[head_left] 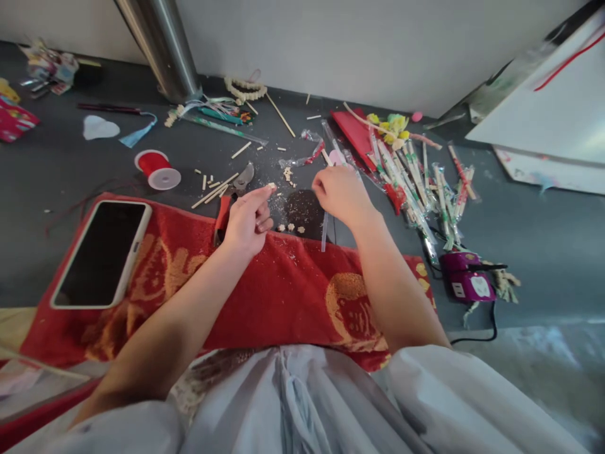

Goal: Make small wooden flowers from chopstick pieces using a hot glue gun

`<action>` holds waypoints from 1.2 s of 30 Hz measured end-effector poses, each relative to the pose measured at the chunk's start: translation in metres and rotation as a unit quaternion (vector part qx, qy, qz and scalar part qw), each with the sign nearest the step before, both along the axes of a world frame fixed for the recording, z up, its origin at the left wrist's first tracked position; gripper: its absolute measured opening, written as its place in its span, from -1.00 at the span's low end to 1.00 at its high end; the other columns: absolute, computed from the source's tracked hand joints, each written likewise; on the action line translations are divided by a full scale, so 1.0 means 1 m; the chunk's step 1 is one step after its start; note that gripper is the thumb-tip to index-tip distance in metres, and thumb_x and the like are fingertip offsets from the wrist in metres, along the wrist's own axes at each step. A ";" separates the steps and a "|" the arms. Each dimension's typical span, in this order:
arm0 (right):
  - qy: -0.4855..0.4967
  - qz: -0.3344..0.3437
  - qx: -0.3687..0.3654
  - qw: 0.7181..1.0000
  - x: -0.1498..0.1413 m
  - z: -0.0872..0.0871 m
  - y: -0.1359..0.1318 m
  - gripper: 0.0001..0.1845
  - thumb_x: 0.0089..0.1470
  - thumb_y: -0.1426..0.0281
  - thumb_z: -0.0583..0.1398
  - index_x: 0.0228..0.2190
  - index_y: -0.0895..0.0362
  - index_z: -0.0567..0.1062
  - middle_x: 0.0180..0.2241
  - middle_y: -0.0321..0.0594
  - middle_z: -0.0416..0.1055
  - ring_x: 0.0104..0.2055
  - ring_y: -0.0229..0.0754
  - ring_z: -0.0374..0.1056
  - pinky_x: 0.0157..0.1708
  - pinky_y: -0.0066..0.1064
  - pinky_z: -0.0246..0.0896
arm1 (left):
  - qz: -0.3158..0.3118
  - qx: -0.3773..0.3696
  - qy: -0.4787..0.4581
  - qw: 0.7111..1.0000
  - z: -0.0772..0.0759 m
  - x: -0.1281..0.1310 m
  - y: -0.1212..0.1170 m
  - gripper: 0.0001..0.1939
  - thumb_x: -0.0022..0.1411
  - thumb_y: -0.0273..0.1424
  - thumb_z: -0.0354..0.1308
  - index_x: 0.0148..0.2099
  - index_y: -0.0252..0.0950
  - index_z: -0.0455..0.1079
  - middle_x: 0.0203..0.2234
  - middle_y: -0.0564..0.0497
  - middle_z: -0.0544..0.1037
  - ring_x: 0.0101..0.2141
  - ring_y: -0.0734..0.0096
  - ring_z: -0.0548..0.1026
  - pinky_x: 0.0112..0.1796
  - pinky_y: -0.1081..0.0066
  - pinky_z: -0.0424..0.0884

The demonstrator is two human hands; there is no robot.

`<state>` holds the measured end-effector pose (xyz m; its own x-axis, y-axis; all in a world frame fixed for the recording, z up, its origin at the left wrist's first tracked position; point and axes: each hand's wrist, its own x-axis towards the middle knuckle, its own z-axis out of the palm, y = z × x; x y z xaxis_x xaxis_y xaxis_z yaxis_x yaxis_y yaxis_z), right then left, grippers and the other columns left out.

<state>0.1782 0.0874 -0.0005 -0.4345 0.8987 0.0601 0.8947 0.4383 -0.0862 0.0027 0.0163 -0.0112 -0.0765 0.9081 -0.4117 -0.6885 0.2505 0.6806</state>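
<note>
One wide dark grey tabletop, stretching beneath and beyond the left hand and the right hand. On the near side of both hands, a red towel with golden patterns. To the right of the right hand, a loose spread of wrapped sticks, pale inside clear film. To the left of the left hand, a white-edged phone, screen dark, flat on the towel. Right hand: fingers curled inward, impossible to tell whether gripping anything. Left hand: thumb and forefinger pinched together, other fingers folded. Farther right and nearer than the right hand, a purple device with a dark cord. Beyond and left of the left hand, a spool of red thread. Just beyond the left hand, metal cutters, beside thin pale sticks. Between the hands, tiny flower-shaped pieces on the tabletop. Between the left fingertips, a small pale piece.
</note>
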 end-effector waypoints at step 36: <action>0.584 0.025 -0.119 0.802 0.003 -0.015 -0.049 -0.84 -0.07 0.39 0.30 -0.35 0.13 0.51 -0.39 -0.30 0.50 -0.34 -0.31 0.44 -0.26 -0.39 0.45 | -0.077 0.069 0.092 0.990 0.003 0.016 -0.013 -0.90 0.02 -0.46 0.35 -0.46 -0.31 0.47 -0.79 0.25 0.14 -0.77 0.75 0.02 -0.75 0.65 -0.06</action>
<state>0.1808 0.0380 -0.0156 -0.2427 0.9283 0.2818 0.1236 0.3177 -0.9401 0.0183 0.0028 -0.0082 0.0049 0.9612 -0.2756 -0.5113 0.2393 0.8254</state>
